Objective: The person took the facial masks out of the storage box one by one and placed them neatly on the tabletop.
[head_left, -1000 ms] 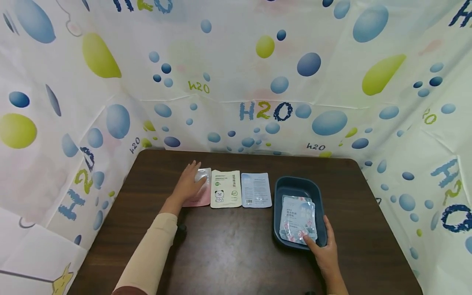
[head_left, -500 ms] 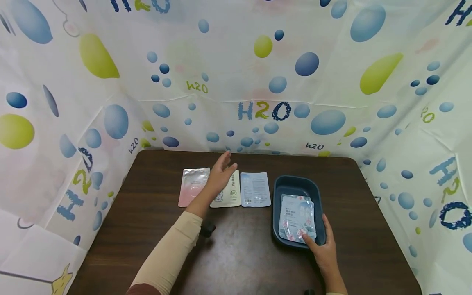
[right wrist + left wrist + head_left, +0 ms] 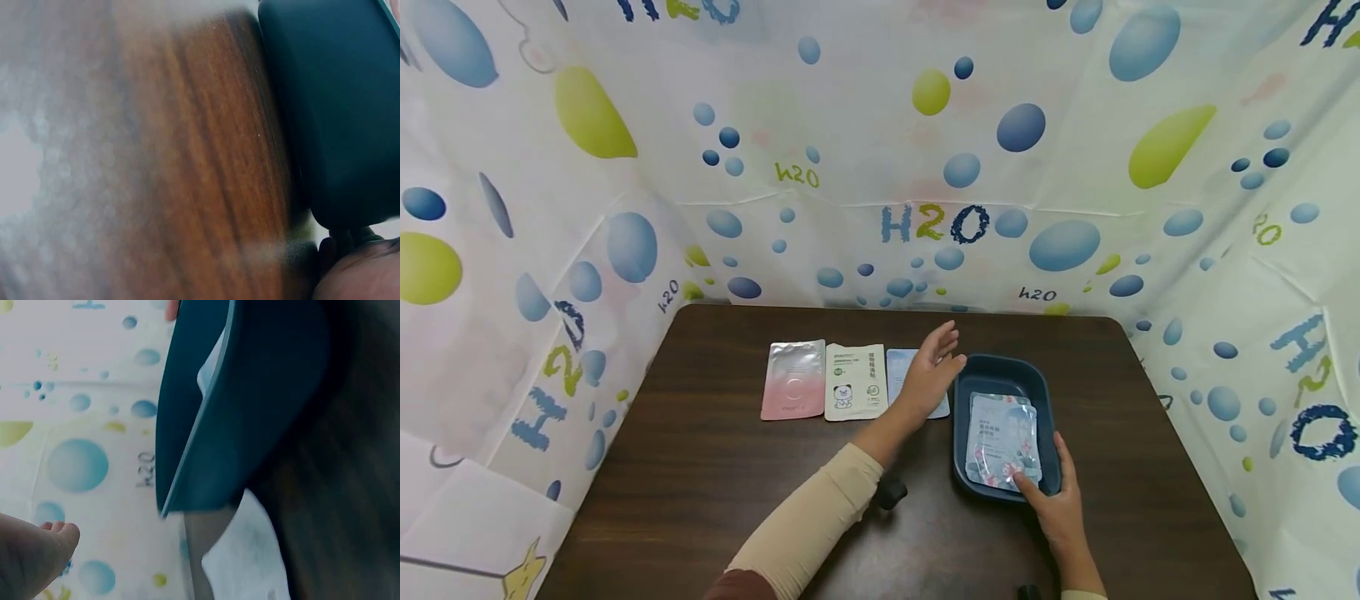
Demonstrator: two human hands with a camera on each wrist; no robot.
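The person's right hand [image 3: 1051,504] is pinching the side of a dark blue tray [image 3: 1006,375] near the corner toward the table's near edge. The thumb is reaching over the tray's rim, and its tip is resting over the near right corner of a flowery packet [image 3: 1002,437]. The other fingers are curling along the tray's outside. The tray is sitting on the right half of the brown table [image 3: 700,467]. The flowery packet is lying inside it, in the part toward the table's near edge, and bare tray is showing at the far end.

The left hand [image 3: 927,375] is hanging over a pale blue packet [image 3: 899,367] and hiding much of it. Its fingers are loosely spread, pointing at the table's far edge. I cannot tell if the hand is touching the packet.

To the left of the tray, 3 packets are lying in a row near the table's far edge. The pink and silver packet [image 3: 793,382] is closest to the left edge. The cream packet [image 3: 856,383], with a little bear on it, is lying in the middle. The pale blue packet is lying just beside the tray.

A spotty white cloth [image 3: 850,92] is hanging behind the far edge. A cream sleeve [image 3: 820,517] is covering the left arm.
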